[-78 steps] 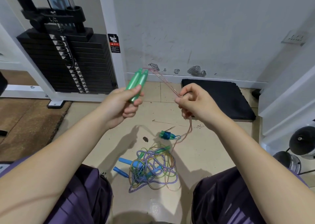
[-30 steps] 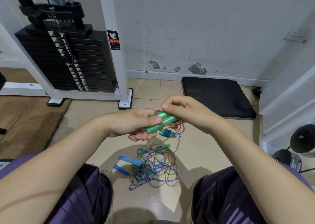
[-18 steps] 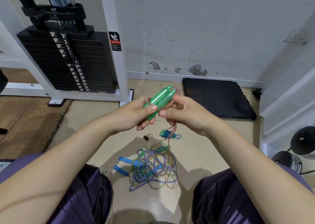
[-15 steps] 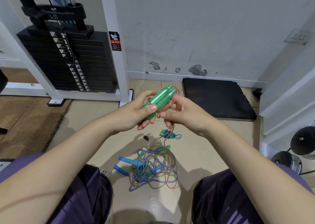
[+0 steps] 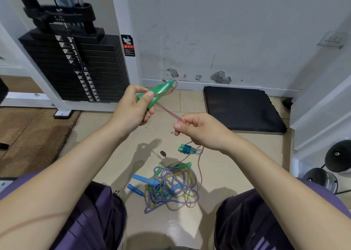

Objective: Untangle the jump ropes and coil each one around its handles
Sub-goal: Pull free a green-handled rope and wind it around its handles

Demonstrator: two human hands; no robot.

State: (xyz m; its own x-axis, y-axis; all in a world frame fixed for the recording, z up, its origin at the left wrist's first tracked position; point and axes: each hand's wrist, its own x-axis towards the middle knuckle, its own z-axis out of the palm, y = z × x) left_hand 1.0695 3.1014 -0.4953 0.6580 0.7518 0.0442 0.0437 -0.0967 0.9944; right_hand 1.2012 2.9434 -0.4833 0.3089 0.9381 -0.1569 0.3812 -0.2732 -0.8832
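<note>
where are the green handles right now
In the head view, left of centre: the left hand grips the green handles in the air, in front of the weight stack, pink rope running to the right hand.

The left hand (image 5: 133,110) is raised above the tangled pile (image 5: 171,188) on the floor, fingers and thumb curled round the 2 green handles (image 5: 157,93), which are held tilted with their tips pointing up and away. The right hand (image 5: 199,130) is held lower and nearer the pile, thumb and forefinger pinching the pink rope (image 5: 167,110), the other fingers curled. Both bare forearms are extended forward over the knees.
</note>
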